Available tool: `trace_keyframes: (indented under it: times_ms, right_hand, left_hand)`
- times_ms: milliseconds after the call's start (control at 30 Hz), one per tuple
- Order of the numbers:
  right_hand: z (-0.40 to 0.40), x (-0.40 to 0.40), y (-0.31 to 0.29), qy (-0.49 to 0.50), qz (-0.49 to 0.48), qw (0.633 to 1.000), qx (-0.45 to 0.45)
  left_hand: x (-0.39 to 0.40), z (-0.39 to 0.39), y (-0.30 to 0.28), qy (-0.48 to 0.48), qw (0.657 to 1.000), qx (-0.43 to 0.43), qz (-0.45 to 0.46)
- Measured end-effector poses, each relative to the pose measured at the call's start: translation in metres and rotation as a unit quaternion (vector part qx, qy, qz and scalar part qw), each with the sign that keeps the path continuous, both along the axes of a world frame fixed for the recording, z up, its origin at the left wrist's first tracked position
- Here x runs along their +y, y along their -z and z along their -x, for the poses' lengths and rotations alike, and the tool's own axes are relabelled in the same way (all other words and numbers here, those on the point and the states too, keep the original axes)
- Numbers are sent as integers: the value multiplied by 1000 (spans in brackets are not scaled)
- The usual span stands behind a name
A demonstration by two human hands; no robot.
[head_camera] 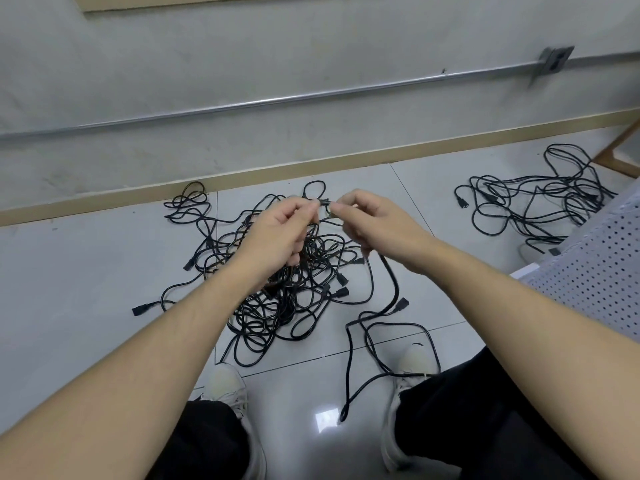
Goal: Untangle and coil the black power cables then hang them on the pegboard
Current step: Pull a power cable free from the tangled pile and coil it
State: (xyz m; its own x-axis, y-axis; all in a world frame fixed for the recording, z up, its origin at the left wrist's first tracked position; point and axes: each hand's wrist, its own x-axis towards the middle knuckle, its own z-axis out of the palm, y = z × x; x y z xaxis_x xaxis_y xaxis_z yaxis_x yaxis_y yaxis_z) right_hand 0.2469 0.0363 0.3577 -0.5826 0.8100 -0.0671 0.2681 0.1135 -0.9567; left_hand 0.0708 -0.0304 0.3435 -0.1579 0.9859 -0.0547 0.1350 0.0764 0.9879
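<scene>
- Your left hand (280,230) and right hand (374,223) are raised side by side above the floor (86,271), fingertips nearly meeting.
- Each grip is closed in a pinch on the same short stretch of black cable (389,271); a small plug end shows between the two sets of fingertips.
- From your right hand that cable drops down, loops over the tiles between your feet and ends near a bright glare spot on the floor.
- The main tangle of cables (277,292) lies on the floor directly below your hands, with several plug ends sticking out round its edges.
- A second, looser pile of cables (533,202) lies well apart to the right, close to the wall.
- The floor is pale grey glossy tile with thin dark joints.
- A tan skirting board (242,174) runs along the foot of a scuffed grey wall (207,64).
- A metal pipe (277,98) crosses that wall and meets a small metal box (554,62) at the upper right.
- A white perforated panel (599,265) fills the right edge of the view, with a wooden frame (620,150) behind it.
- Your white shoes (225,386) and dark trousers show at the bottom.
</scene>
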Motion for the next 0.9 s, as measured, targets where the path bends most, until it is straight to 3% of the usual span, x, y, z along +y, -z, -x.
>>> trace_keyframes:
  times_ms: [167,333,533,700,900]
  right_hand:
    - [11,-2,-3,22,-7,1000,13]
    - [11,11,-2,101,115,977,146]
    - [19,9,-7,104,248,930,250]
    - [30,8,-17,120,290,903,295]
    - [38,16,-20,146,372,849,346]
  left_hand:
    - [-1,-14,1,30,999,9,18]
    - [-3,-5,6,80,990,106,49]
    - [-1,-18,15,86,992,75,59]
    - [-4,-34,15,148,979,-115,86]
    - [-9,-29,15,164,975,-127,75]
